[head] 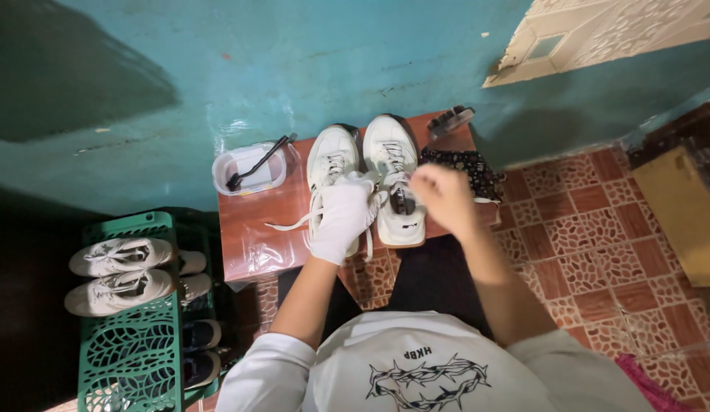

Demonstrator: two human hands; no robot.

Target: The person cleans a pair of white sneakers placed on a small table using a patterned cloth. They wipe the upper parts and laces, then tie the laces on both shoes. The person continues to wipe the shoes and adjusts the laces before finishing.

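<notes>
Nearest me: left hand [342, 217], in a white glove, fingers curled around the left white sneaker [331, 169] and its loose lace [290, 223]. Right hand [444, 197], bare, fingers pinched shut over the right sneaker [393, 179]; I can't tell what's between them. Both shoes sit on the small red table [252, 229]. Farther back, a plastic tub [248, 169] with a brush [257, 164] sits at the table edge. Risk, my read: a tugged lace drags a shoe off, or an elbow knocks the tub over.

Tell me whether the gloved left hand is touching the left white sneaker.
Touching. The head view shows the gloved left hand resting directly on the left white sneaker, covering its rear half and laces, with no gap visible.
</notes>
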